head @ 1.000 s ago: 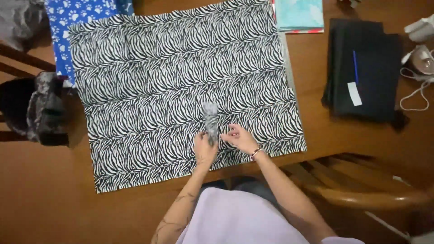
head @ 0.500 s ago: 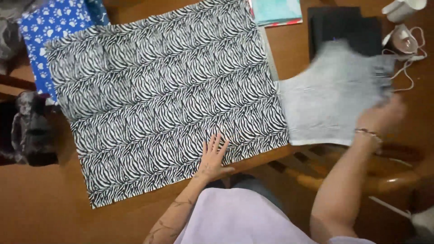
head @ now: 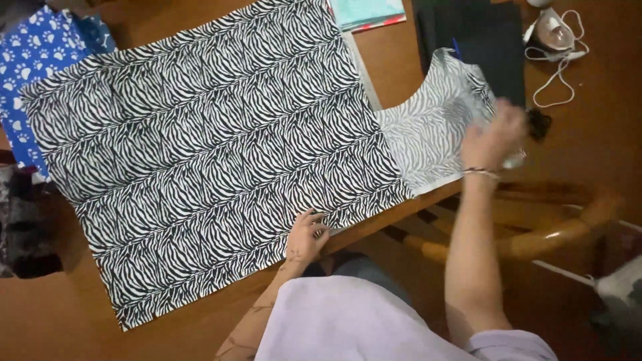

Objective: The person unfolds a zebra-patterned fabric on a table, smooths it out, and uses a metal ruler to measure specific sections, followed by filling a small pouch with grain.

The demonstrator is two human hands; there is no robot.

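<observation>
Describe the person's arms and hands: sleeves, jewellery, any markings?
Both arms are bare below short lilac sleeves. The left hand has dark tattoo-like markings on its back and along the forearm. The right hand is motion-blurred, with a thin beaded bracelet at the wrist.

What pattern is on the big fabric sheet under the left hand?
Black-and-white zebra stripes cover the fabric sheet under the left hand, clearest in the head view.
</observation>
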